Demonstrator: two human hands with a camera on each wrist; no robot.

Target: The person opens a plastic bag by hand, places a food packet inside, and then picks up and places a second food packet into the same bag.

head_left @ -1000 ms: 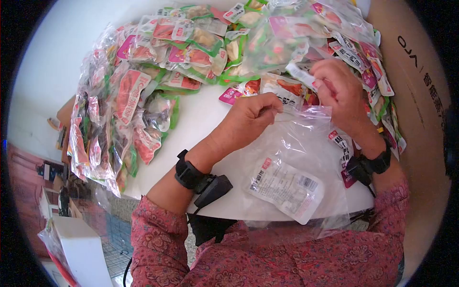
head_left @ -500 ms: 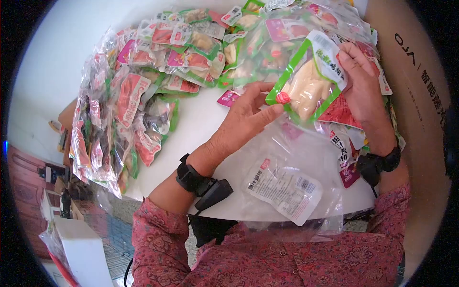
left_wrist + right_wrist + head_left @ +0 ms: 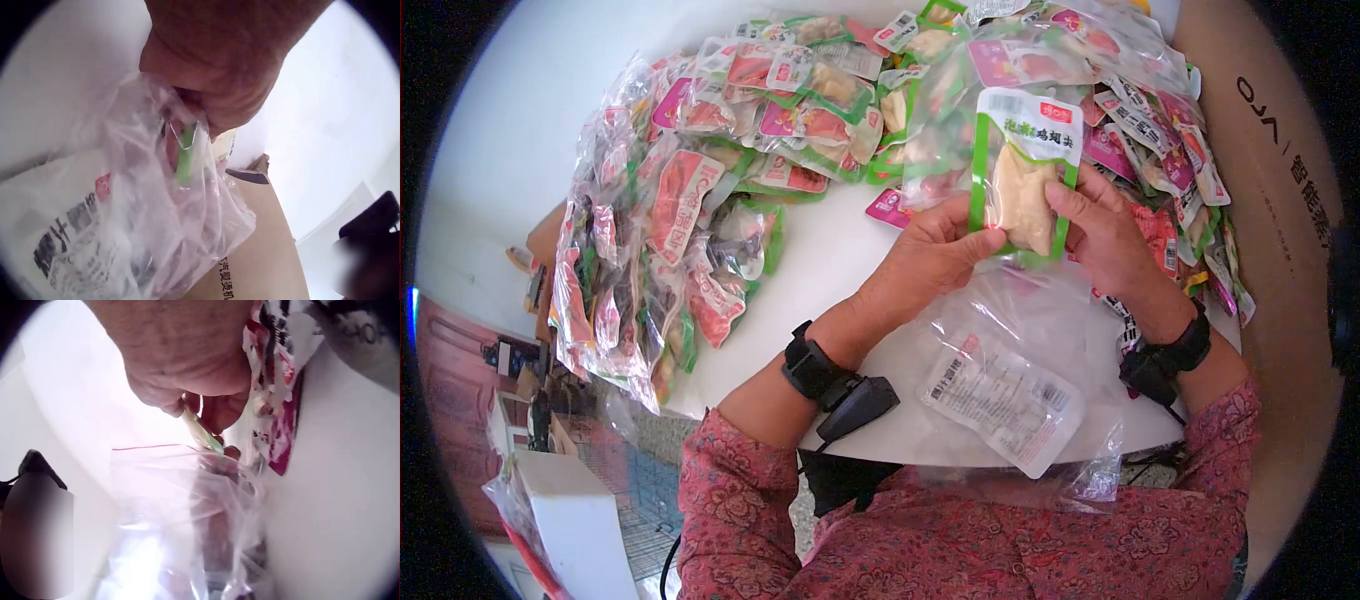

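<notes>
Both hands hold a green-edged snack packet [image 3: 1027,185] upright above the table. Pale meat shows through its clear window, below a white printed top. My left hand [image 3: 920,260] pinches its lower left edge, thumb in front. On the other side, my right hand [image 3: 1115,240] grips the right edge, its thumb over the window. Below hangs a clear zip bag [image 3: 990,315], whose mouth gathers close at my left fingers in the left wrist view. Inside the bag lies a white packet [image 3: 1005,405], printed side up, near the table's front edge.
Bagged snack packets [image 3: 680,205] are heaped at the left and back of the white table [image 3: 830,230]. More packets [image 3: 1160,130] are piled at the right, against a tall cardboard box [image 3: 1270,300]. A white box [image 3: 570,520] stands beyond the table at lower left.
My right hand has brought the green-edged packet up from over the bag's mouth and turned it from tilted to upright. My left hand has shifted from the bag's mouth to the packet's edge.
</notes>
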